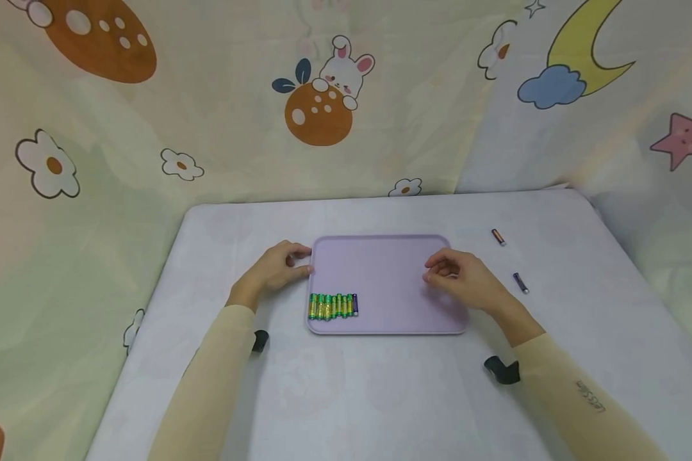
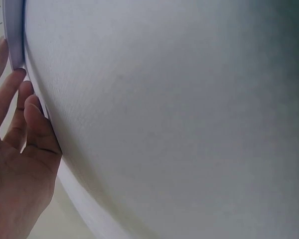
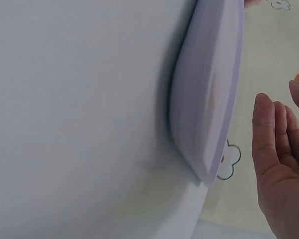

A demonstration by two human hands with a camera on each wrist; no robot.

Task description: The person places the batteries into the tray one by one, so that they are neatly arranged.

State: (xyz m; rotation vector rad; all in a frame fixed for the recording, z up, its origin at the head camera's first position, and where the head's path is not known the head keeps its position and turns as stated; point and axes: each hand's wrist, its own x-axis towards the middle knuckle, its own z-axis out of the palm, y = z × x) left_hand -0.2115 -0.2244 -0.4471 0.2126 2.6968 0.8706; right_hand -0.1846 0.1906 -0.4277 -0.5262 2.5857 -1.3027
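Observation:
A pale purple tray (image 1: 380, 269) lies on the white-covered table. In its near left corner, several green batteries (image 1: 327, 307) stand side by side in a row, with one dark purple battery (image 1: 355, 305) at the row's right end. My left hand (image 1: 273, 267) touches the tray's left rim with thumb and fingertips; the left wrist view shows these fingers (image 2: 9, 99) against the rim. Over the tray's right part hovers my right hand (image 1: 464, 278), its fingers loosely bent and nothing visible between them. The right wrist view shows that hand (image 3: 284, 164) apart from the tray's edge.
Right of the tray lie two loose batteries, an orange-and-dark one (image 1: 498, 237) farther back and a dark purple one (image 1: 521, 283) nearer. A patterned cloth (image 1: 236, 128) hangs behind and beside the table (image 1: 369, 397).

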